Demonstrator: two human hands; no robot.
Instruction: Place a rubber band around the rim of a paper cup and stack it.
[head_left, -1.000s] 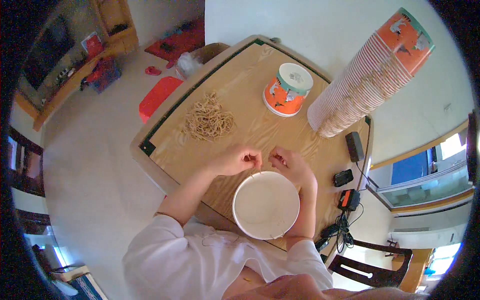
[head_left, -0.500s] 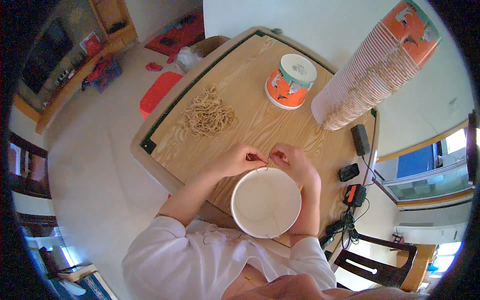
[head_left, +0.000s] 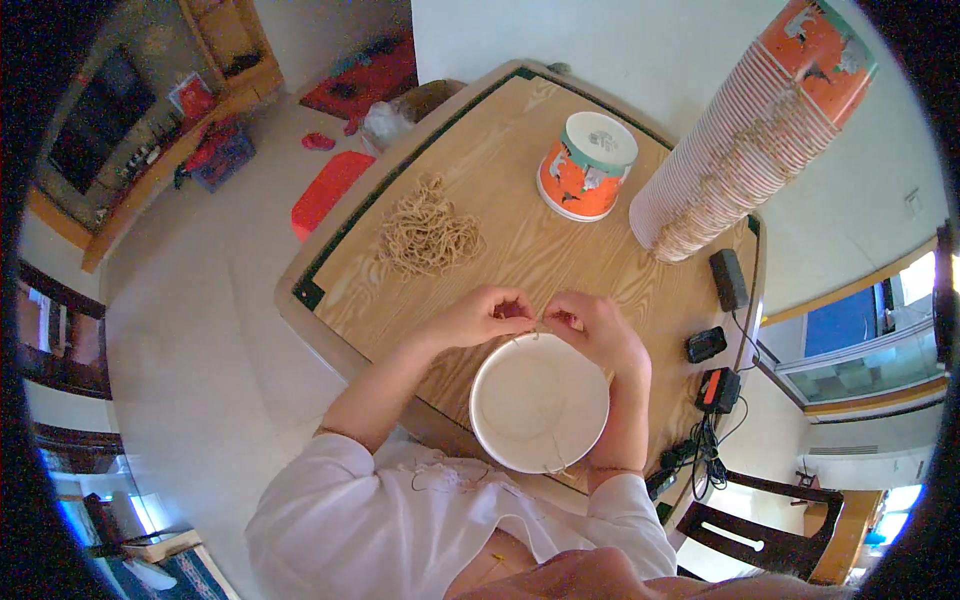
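A white-lined paper bucket rests at the table's near edge with its open mouth toward me. Over its far rim, my left hand and my right hand pinch a thin twine between thumb and fingers, their tips almost touching. Another bit of twine shows at the near rim, and a strand lies inside the bucket. Beyond my left hand lies a loose heap of tan twine pieces. An orange and green paper bucket stands upside down past my right hand.
A tall, leaning stack of nested paper buckets with twine along its side stands at the far right. Black adapters and cables line the table's right edge. A dark chair stands at the lower right, a red stool beyond the left edge.
My fingertips have drawn closer together at the bucket's far rim. The whole view has shifted slightly, so the table and its things sit a little further right.
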